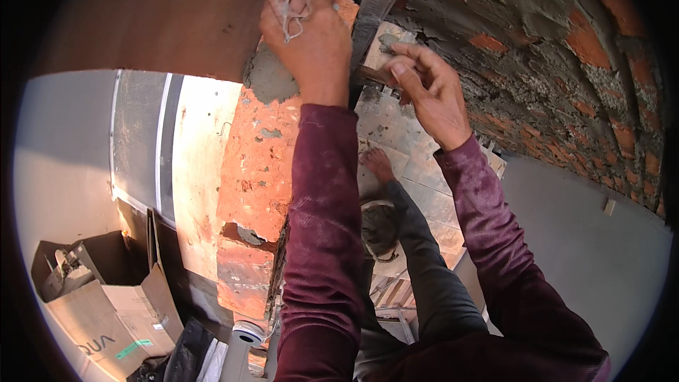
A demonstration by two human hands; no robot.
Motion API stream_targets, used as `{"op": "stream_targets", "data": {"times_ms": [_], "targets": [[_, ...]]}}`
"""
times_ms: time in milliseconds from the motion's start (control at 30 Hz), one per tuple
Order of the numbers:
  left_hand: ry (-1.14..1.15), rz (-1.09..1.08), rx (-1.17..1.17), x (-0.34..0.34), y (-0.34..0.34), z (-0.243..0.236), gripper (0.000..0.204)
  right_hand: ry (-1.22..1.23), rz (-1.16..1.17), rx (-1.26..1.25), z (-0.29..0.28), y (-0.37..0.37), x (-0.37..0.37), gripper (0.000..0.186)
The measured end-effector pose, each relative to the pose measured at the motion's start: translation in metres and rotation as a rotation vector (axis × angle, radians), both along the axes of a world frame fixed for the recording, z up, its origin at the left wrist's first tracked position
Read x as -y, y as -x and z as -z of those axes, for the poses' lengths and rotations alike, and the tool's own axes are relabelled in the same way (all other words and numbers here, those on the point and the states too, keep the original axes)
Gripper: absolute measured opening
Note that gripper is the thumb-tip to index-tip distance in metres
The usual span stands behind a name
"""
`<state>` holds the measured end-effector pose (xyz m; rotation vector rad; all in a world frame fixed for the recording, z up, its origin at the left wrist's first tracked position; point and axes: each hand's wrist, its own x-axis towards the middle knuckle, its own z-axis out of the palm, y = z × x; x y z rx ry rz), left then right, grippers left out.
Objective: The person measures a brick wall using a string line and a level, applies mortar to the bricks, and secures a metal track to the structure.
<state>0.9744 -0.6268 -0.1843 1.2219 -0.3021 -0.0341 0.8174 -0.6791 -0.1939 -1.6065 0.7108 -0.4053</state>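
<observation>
My left hand (308, 39) is at the top of the brick column, its fingers closed around a tangled white string, beside a thin dark piece at the fingertips. Grey mortar (269, 81) lies on the orange brickwork (251, 155) just below that hand. To its right, my right hand (428, 92) has curled fingers gripping a narrow brown strip (375, 73), partly hidden, near a pale board with a mortar blob (387, 42). A dark metal-like beam (378, 3) runs between the hands.
My bare foot (378, 166) stands on worn boards (431, 184) below, beside a dark round container (375, 226). A rough mortar-streaked brick wall (552, 85) fills the upper right. An open cardboard box (113, 318) and dark bags (187, 354) sit at lower left.
</observation>
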Motion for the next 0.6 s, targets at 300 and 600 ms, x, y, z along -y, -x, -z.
{"op": "stream_targets", "data": {"times_ms": [300,600], "targets": [[0.047,-0.036,-0.164,0.005,0.001,-0.005,0.012,-0.018,-0.104,-0.281,0.036,0.073,-0.008,0.032],[-0.118,-0.059,-0.099,0.006,-0.006,-0.004,0.011,-0.006,-0.199,-0.329,0.031,0.086,-0.014,0.035]]}}
